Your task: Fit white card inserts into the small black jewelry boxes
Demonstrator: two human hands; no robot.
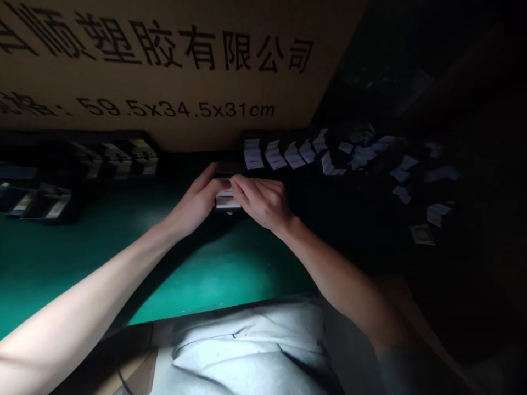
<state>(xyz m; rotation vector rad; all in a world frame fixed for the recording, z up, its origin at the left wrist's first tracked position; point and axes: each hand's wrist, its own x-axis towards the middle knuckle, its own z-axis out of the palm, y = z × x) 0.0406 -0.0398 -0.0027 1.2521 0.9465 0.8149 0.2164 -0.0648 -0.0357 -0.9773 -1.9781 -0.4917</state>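
Observation:
In the head view, my left hand [197, 200] grips a small dark box [228, 168] from its left side, thumb lying over the near face. A white folded paper slip [228, 202] shows on the box between my two hands. My right hand [265, 202] comes from the right, its fingers bent and closed together at the upper edge of the slip. The fingertips partly cover the slip, and the underside of the box is hidden.
A large printed cardboard carton [185, 82] stands behind the green tabletop [214, 274]. At left are dark open boxes [45, 203] with contents. A row of folded slips [275, 155] and scattered slips [405, 164] lie at right, in dim light.

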